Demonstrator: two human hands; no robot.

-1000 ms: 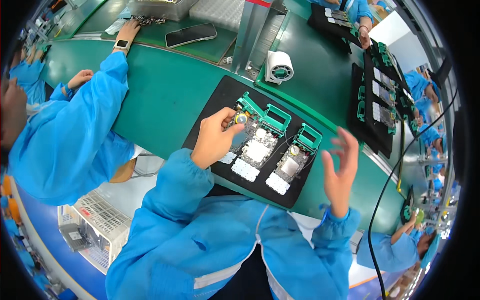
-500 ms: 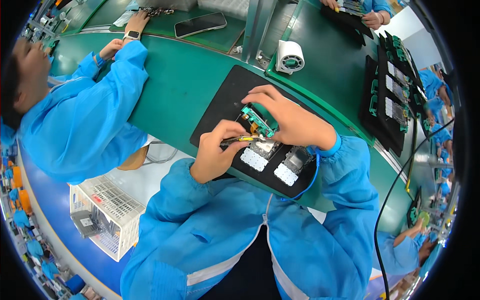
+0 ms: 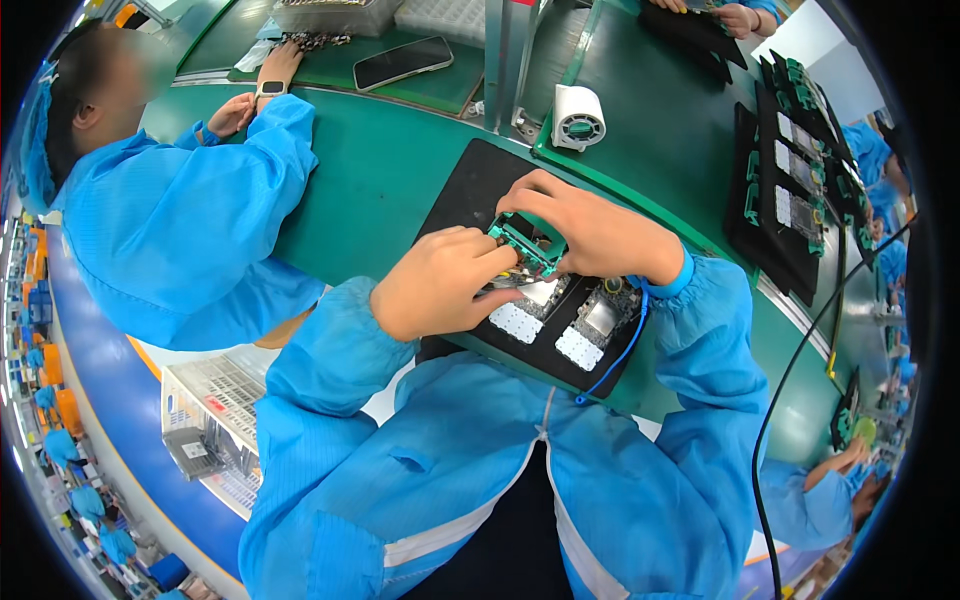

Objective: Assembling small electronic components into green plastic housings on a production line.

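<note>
My right hand [image 3: 600, 232] grips a small green frame [image 3: 524, 250], fingers at its far end and thumb near its lower corner. My left hand [image 3: 445, 282] is closed close against the frame's left side, its knuckles turned up. It holds slim tweezers, now mostly hidden under the fingers. Just below the frame lies a circuit board with a white perforated plate [image 3: 516, 323], partly covered by my hands. To its right rests a second board with a similar white plate [image 3: 578, 350]. Both lie on a black mat [image 3: 462, 190].
A blue cord [image 3: 628, 355] runs from my right wristband past the mat. Beyond stand a white fan-like device [image 3: 579, 117] and a phone [image 3: 403, 63]. Black trays [image 3: 790, 180] with boards are at the right. A co-worker's blue sleeve [image 3: 190, 220] is at the left, above a white crate [image 3: 215, 420].
My left hand has rolled over, knuckles up, and moved in against the green frame, covering the tweezers that showed before. My right hand keeps its grip on the frame. The whole view has shifted slightly.
</note>
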